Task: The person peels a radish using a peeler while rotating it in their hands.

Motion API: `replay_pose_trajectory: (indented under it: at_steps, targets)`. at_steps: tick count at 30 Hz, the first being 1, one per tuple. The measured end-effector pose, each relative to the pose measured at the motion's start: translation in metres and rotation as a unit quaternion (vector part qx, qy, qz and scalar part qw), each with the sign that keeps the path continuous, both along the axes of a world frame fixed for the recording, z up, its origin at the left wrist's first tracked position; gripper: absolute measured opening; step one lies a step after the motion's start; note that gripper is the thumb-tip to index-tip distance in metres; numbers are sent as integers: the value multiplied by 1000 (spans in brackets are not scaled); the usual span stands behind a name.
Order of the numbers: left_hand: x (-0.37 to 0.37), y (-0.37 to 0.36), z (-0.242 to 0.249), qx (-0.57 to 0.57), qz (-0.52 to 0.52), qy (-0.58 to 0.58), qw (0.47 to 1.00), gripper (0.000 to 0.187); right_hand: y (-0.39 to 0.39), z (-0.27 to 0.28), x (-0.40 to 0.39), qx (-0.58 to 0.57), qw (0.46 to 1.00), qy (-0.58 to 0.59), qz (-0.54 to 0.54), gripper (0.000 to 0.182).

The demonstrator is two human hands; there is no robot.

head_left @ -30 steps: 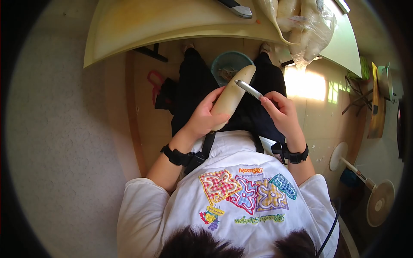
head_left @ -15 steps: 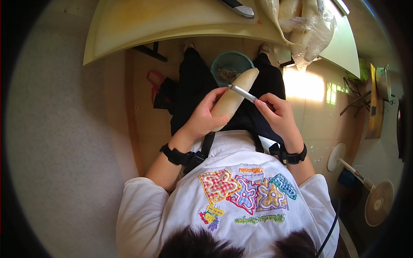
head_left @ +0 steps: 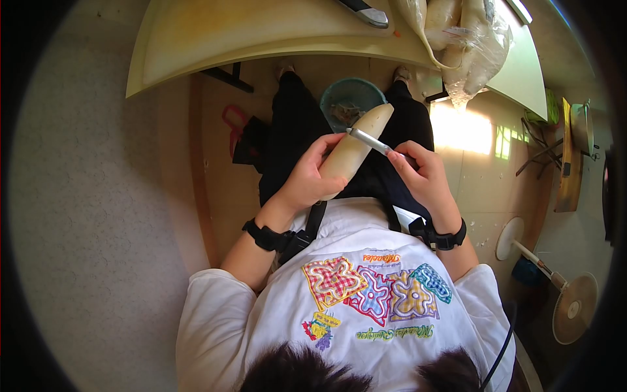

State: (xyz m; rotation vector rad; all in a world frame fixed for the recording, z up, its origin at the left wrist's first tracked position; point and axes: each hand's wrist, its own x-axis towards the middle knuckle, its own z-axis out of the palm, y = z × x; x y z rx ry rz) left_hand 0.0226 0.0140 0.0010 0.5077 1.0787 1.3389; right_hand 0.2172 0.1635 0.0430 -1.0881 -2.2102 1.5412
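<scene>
My left hand [head_left: 312,172] is wrapped round the lower part of a long white radish [head_left: 356,145], which tilts up and to the right above my lap. In my right hand [head_left: 421,175] is a silver peeler [head_left: 371,140], gripped by its handle end. The peeler's head lies across the radish's upper middle, close to my left fingertips. Beneath the radish's tip, a teal basin [head_left: 353,91] with scraps inside sits on the floor between my legs.
A table [head_left: 215,46] stands in front of me, bearing a knife [head_left: 362,12] and a plastic bag of white radishes [head_left: 473,46] that overhangs its edge. A pink-handled dark bag [head_left: 248,140] is on the floor to the left. A fan [head_left: 575,308] stands at the right.
</scene>
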Motion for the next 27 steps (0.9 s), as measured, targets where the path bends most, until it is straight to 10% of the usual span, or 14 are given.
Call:
replay_pose_trajectory:
  at_steps: [6, 27]
  targets:
    - [3, 3, -5, 38, 0, 32, 999, 80, 8, -13, 8, -182, 969, 135, -101, 21]
    - [1, 5, -6, -21, -46, -64, 997, 50, -1, -2, 5, -23, 999, 17, 28, 20]
